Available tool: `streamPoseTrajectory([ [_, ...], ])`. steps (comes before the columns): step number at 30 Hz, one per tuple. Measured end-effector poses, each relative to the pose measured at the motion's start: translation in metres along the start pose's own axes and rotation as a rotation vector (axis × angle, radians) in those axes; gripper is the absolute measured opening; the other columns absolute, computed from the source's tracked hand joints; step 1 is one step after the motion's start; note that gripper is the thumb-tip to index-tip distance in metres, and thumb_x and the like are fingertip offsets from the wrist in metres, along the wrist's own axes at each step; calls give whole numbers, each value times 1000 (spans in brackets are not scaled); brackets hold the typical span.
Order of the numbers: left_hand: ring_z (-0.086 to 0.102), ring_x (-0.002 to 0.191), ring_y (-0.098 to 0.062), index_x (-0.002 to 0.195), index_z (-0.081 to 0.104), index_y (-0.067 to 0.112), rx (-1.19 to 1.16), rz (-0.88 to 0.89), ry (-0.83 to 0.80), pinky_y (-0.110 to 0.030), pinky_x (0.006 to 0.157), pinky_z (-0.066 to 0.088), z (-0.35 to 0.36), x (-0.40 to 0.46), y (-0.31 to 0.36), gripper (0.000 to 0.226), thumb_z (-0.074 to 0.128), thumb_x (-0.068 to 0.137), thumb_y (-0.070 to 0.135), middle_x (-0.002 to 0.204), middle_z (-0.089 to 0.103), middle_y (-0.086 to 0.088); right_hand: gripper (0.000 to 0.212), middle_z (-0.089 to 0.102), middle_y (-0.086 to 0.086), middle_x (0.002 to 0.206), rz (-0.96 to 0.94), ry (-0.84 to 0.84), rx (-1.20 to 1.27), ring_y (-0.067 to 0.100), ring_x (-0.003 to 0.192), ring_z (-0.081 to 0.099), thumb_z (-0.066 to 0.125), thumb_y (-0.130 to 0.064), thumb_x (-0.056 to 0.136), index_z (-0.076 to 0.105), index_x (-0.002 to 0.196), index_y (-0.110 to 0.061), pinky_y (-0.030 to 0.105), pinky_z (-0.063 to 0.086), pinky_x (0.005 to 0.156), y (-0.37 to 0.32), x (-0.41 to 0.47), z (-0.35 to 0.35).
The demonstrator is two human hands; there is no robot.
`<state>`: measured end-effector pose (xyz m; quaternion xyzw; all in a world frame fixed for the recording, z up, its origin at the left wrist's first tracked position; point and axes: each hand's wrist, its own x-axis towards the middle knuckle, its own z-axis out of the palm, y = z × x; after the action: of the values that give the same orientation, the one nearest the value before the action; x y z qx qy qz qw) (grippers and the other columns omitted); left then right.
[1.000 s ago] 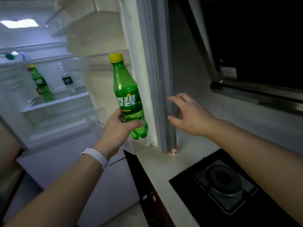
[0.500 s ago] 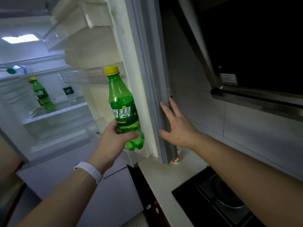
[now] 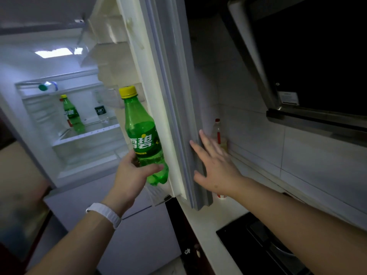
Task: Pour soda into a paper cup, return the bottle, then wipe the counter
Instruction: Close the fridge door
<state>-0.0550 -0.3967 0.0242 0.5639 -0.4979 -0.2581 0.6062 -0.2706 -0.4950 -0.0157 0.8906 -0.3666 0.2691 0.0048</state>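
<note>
Two bare forearms in view, no sleeves visible on either. Left wrist: white wristband point(image 3: 104, 214), smooth, matte, snug fit, slightly wider on top like fitness tracker; no screen or markings legible. Left hand point(image 3: 131, 176): no rings or gloves visible, thumb and part of fingers showing. Right hand point(image 3: 215, 165): bare, no rings, no watch, no band on wrist; nails short. Right forearm bare as far as near right frame edge. Rest of body out of view.

I see open room at ten o'clock on the fridge shelf point(image 3: 87, 135) between two bottles; the door point(image 3: 158, 96) blocks two o'clock.
</note>
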Motion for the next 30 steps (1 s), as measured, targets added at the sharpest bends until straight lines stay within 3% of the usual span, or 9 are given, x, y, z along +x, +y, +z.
streamPoseTrajectory([
  [5,72,94,-29,110,67,9,36,14,41,-51,87,57,-25,-19,8,60,82,52,8,101,76,-9,78,-15,-3,161,-163,49,-106,18,146,-9,48,-39,92,1,153,-32,29,-16,108,-14,2,-6],
  [11,72,94,-29,111,66,10,50,6,108,-53,87,56,-55,-38,11,59,81,54,8,101,76,-9,80,-21,-2,159,-249,57,-70,21,147,-9,47,-44,93,-7,152,-35,39,-2,117,-50,25,-3],
  [15,73,92,-28,111,66,7,47,-12,142,-42,78,59,-81,-48,10,56,83,58,-3,100,76,-9,81,-27,-6,156,-311,46,1,17,146,-14,45,-46,95,-15,149,-39,36,-7,114,-83,39,14],
  [18,74,81,-21,106,67,8,44,-14,175,-25,60,56,-106,-51,10,45,75,68,-15,90,77,-4,82,-14,0,159,-400,154,28,23,147,-1,52,-42,90,0,153,-31,40,4,115,-107,47,33],
  [20,73,77,-20,101,67,10,35,-16,195,-24,56,55,-127,-51,6,43,74,68,-17,85,77,-1,81,-6,5,160,-450,225,56,26,146,6,55,-41,88,8,153,-27,44,11,114,-122,56,48],
  [23,74,85,-24,102,68,11,17,-29,238,-29,63,57,-163,-53,2,53,84,54,-4,93,77,-6,78,-4,10,160,-525,276,108,30,148,8,53,-40,89,11,152,-24,47,16,116,-154,70,70],
  [25,73,92,-30,103,69,10,1,-28,275,-39,75,58,-187,-56,-2,60,85,45,4,98,76,-10,78,-2,10,160,-564,309,105,32,147,8,56,-40,89,13,152,-23,49,17,117,-176,80,85],
  [28,69,99,-40,107,68,5,-13,-36,308,-55,90,54,-221,-58,-6,65,85,45,5,105,74,-18,75,5,10,159,-598,361,109,33,147,12,58,-43,89,18,150,-23,48,15,117,-210,96,104],
  [30,70,97,-39,107,68,5,21,-45,336,-55,89,55,-244,-59,-7,61,84,48,0,103,74,-17,74,7,10,159,-627,385,111,34,146,14,58,-44,89,20,150,-24,50,19,117,-232,107,117],
])
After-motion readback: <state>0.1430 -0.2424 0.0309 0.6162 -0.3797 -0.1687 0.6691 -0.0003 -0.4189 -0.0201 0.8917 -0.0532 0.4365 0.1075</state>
